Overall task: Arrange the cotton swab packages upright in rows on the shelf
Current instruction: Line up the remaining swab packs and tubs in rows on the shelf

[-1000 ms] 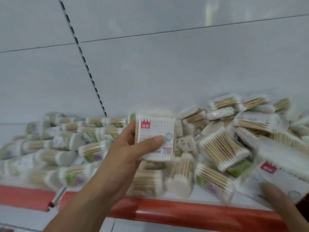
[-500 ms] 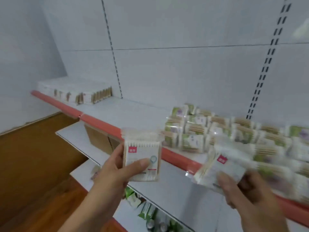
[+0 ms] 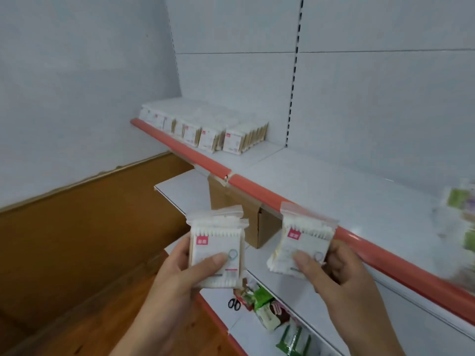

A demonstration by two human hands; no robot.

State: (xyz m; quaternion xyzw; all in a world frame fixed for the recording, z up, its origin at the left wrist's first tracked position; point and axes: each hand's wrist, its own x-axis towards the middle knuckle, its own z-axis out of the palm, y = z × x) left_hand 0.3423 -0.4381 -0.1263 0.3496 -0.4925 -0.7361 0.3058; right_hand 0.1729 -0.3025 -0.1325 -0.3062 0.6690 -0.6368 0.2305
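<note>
Two packs gripped, one per hand. Thumbs [image 3: 216,260] flat on the fronts, fingers [image 3: 337,255] curled behind: left hand [image 3: 180,273] holding left package [image 3: 217,249], right hand [image 3: 341,276] holding right package [image 3: 303,245]. Both upright, in the air just before the shelf [image 3: 334,191] edge. Half a second back, right package blurred, just off the loose pile [image 3: 460,201]; now clear and steady. View swung left toward standing rows [image 3: 205,129]. Likely carrying both over to extend them.
</note>
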